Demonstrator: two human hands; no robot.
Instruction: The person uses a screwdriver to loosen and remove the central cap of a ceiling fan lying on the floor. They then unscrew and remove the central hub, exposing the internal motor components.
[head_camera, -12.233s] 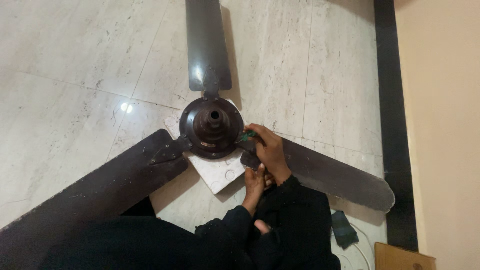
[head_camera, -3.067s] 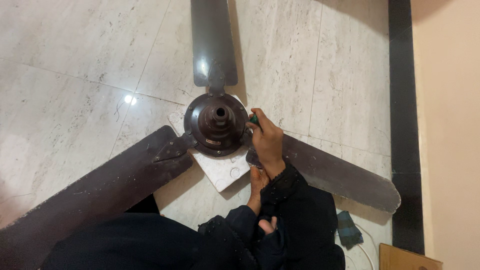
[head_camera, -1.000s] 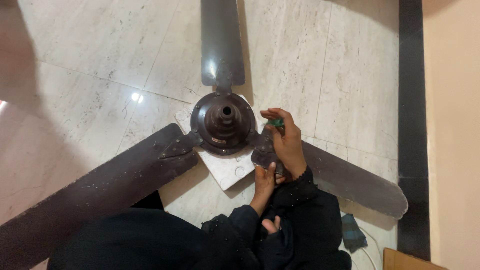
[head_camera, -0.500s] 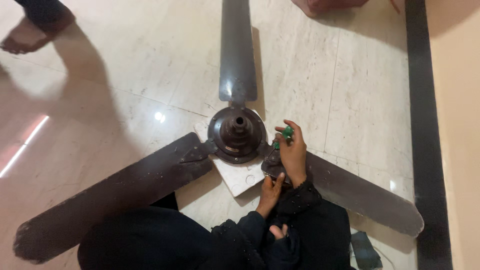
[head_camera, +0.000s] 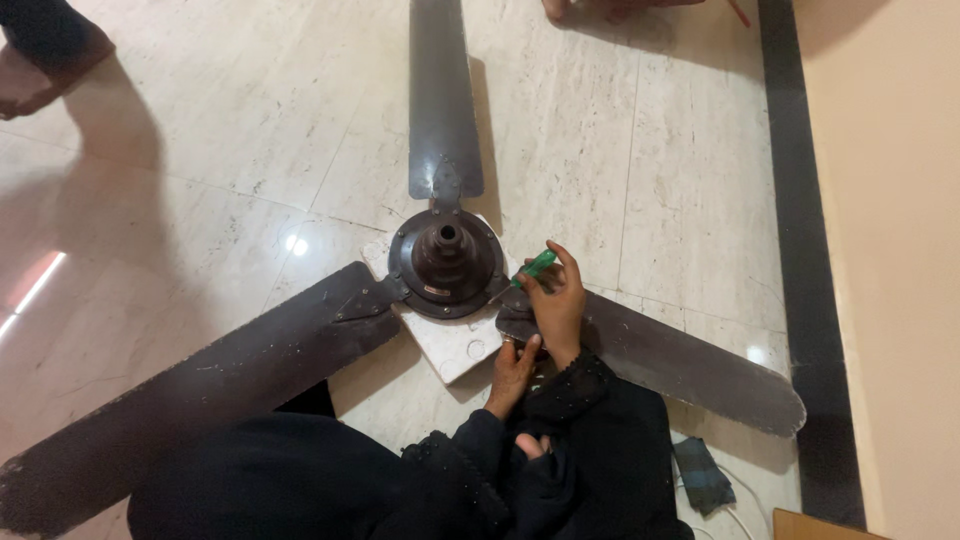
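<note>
On the pale marble floor (head_camera: 680, 150), centre of view: one dark brown ceiling fan (head_camera: 445, 262), lying flat with its round motor hub facing up and resting on a white square slab (head_camera: 455, 345).

Blades, three. One runs up and is cut off by the top edge; one runs to the lower left, its tip at the frame corner; one (head_camera: 690, 365) runs to the lower right, its root hidden under the hands.

Right hand (head_camera: 555, 300) — clenched around a green-handled screwdriver (head_camera: 535, 267), shaft angled down toward the hub rim where the right blade joins. The tip is too small to make out.

Left hand (head_camera: 513, 365) — pressed down just below the right, at the blade root beside the slab; part of it is covered by the right wrist, and whether it grips anything cannot be told.

Black sleeves and clothing (head_camera: 420, 480) fill the bottom edge, hiding the floor there.

Lower right: a small dark pouch-like item (head_camera: 702, 475) with a thin white cord, partly cut off.

Edges — another person's foot (head_camera: 45, 60) at top left, another hand (head_camera: 600, 8) at top centre, both cropped. A black floor border (head_camera: 805, 250) runs along a beige wall at right.
</note>
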